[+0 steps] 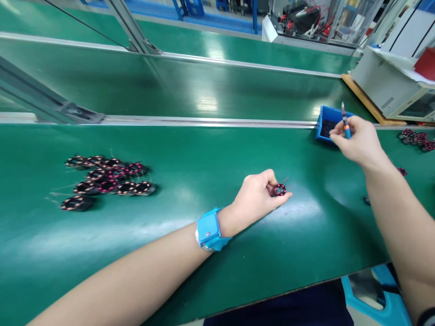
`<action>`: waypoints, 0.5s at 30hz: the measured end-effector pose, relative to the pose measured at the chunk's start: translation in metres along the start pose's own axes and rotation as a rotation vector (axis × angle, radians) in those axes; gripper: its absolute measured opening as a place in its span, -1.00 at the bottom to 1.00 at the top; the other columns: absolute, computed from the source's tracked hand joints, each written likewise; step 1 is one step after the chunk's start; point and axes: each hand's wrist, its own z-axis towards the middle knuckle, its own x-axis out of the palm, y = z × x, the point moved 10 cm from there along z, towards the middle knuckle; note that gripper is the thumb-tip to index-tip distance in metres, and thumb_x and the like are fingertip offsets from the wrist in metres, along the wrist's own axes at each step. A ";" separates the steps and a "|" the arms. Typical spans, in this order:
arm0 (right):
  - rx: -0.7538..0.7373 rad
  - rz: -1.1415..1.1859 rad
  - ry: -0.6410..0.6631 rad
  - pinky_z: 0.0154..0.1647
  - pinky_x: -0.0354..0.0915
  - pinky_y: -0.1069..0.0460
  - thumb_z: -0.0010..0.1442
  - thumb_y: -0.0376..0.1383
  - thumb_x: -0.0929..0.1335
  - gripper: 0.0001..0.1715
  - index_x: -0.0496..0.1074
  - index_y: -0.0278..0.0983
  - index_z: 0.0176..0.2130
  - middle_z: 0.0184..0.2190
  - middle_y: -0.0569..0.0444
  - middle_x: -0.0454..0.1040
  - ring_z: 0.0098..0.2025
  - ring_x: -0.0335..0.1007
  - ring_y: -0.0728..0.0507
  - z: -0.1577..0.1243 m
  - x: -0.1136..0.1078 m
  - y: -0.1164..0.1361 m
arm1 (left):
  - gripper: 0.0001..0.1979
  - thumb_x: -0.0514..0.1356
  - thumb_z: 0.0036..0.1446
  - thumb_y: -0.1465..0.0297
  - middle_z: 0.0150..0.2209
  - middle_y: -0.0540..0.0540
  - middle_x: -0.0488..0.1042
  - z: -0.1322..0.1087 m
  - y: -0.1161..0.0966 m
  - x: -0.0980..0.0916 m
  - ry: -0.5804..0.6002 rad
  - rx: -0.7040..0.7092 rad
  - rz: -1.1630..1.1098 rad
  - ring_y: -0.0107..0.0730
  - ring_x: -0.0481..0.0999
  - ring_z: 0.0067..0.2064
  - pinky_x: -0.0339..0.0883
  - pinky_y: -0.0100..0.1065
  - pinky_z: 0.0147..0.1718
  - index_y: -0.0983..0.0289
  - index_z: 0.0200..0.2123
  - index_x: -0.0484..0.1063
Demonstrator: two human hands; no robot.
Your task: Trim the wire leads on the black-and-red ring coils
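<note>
My left hand [256, 194], with a blue band on its wrist, is closed around a small wound stator ring [280, 189] above the green table. Pink-and-dark windings and thin loose wire ends show on the ring. At the right, my right hand [358, 140] grips a slim pointed tool [346, 126] with a blue and orange handle, its metal tip upward. The fingertips of that hand are at the near right side of a blue bin [318, 129] holding many tiny black pieces [328, 127]. Whether they pinch one is hidden.
Several wound rings [108, 185] lie grouped on the left of the green table [190, 158]. More rings [416, 138] sit at the far right. A metal rail [210, 121] crosses behind the bin. Farther back stands a pale machine [384, 83]; a blue stool [390, 308] is below the table edge.
</note>
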 end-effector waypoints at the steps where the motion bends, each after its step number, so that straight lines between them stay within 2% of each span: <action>1: 0.014 -0.178 0.003 -0.21 0.30 -0.07 -0.06 -0.45 0.40 -0.83 0.38 -0.28 -0.38 -0.39 -0.01 0.46 -0.31 0.40 -0.17 0.018 -0.001 -0.006 | -0.65 0.36 -0.14 0.29 -0.69 -0.15 0.25 0.000 0.000 0.000 0.001 -0.005 -0.006 -0.60 0.20 -0.63 0.07 -0.51 -0.63 0.25 -0.56 0.18; 3: 0.086 -0.462 0.061 -0.15 0.30 -0.14 -0.09 -0.47 0.41 -0.72 0.41 -0.31 -0.28 -0.29 -0.13 0.47 -0.17 0.40 -0.29 0.049 0.007 -0.023 | -0.66 0.36 -0.14 0.31 -0.69 -0.15 0.25 0.001 0.001 0.000 0.005 -0.015 -0.008 -0.59 0.21 -0.63 0.07 -0.51 -0.63 0.25 -0.57 0.20; 6: 0.185 -0.661 0.123 -0.14 0.32 -0.19 -0.13 -0.45 0.45 -0.49 0.40 -0.40 -0.11 -0.18 -0.29 0.44 -0.09 0.39 -0.40 0.072 0.023 -0.044 | -0.69 0.35 -0.14 0.32 -0.69 -0.14 0.27 0.000 0.003 0.000 0.014 -0.031 -0.015 -0.58 0.24 -0.63 0.09 -0.50 -0.63 0.26 -0.56 0.23; 10: 0.233 -0.693 0.159 -0.11 0.34 -0.21 -0.15 -0.44 0.47 -0.46 0.41 -0.45 -0.10 -0.13 -0.36 0.43 -0.06 0.41 -0.42 0.075 0.038 -0.059 | -0.75 0.34 -0.12 0.33 -0.68 -0.13 0.28 -0.001 0.005 0.001 0.033 -0.051 -0.059 -0.57 0.26 -0.62 0.09 -0.50 -0.63 0.27 -0.52 0.29; 15: 0.236 -0.686 0.139 -0.09 0.35 -0.24 -0.09 -0.42 0.46 -0.54 0.42 -0.46 -0.13 -0.12 -0.39 0.43 -0.03 0.41 -0.44 0.074 0.038 -0.065 | -0.77 0.34 -0.11 0.37 -0.67 -0.12 0.29 0.001 0.006 0.002 0.041 -0.068 -0.116 -0.57 0.27 -0.62 0.10 -0.51 -0.64 0.28 -0.51 0.31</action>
